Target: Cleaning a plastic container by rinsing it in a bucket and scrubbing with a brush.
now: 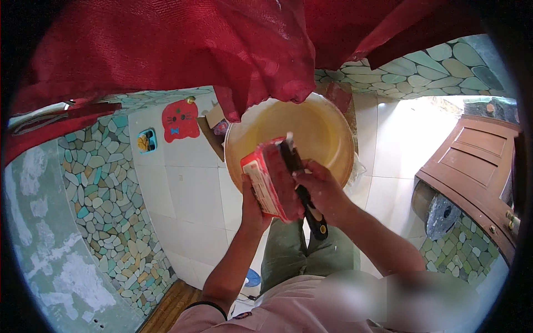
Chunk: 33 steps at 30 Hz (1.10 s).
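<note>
My left hand [255, 206] is closed around the left side of a red box-shaped package [265, 178] with a pale printed panel, held tilted in front of my body. My right hand [323, 191] grips a long black-handled tool [312, 213] that lies along the package's right side. Its handle points down toward me, with a small yellow-ringed hole near the end. The far end of the tool has a whitish tip; I cannot tell its exact kind. Below and beyond the hands stands a large round tub [236, 130] with a yellowish inside.
Red cloth [183, 50] hangs across the top. On the left lie a red cat-shaped mat [181, 133] and a small blue tray [151, 149]. An open cardboard box [210, 136] stands beside the tub. To the right are a brown door [477, 150] and a cylindrical object [442, 215].
</note>
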Tool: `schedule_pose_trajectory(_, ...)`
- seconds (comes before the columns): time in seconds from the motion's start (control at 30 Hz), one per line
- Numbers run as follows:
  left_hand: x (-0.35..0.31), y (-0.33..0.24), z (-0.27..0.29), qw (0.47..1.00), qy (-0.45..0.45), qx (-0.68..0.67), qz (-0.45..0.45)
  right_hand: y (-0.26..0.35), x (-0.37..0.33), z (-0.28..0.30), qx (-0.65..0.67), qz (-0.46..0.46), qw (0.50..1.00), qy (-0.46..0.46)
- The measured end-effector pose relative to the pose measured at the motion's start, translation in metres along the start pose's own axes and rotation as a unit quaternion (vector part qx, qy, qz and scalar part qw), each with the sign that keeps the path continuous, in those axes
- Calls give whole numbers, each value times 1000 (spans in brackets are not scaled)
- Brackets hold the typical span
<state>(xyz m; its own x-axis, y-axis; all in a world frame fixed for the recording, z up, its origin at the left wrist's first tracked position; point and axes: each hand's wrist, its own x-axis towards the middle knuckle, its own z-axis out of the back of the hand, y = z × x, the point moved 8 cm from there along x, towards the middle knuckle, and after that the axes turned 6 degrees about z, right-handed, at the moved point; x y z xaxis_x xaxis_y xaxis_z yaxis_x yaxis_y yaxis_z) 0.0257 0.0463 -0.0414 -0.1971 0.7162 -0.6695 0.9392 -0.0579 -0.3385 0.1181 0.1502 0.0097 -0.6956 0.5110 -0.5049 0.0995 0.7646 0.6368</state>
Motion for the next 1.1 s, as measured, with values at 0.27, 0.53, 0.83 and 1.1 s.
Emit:
schedule_pose_trajectory(0.27, 13, -9, 8, 998, -46, 26, -27, 22, -12, 42, -11, -153, 986, -62)
schedule_pose_trajectory(0.53, 35, 2, 1, 997, 2, 13, 73, 45, -26, 90, -101, -50, 988, -102)
schedule_pose_trajectory(0.83, 125, 37, 43, 982, -49, 92, 161, 11, -17, 109, -84, -22, 991, -101)
schedule_pose_trajectory(1.1, 168, 64, 69, 982, -41, 35, 183, 12, -12, 107, -42, -39, 995, -81)
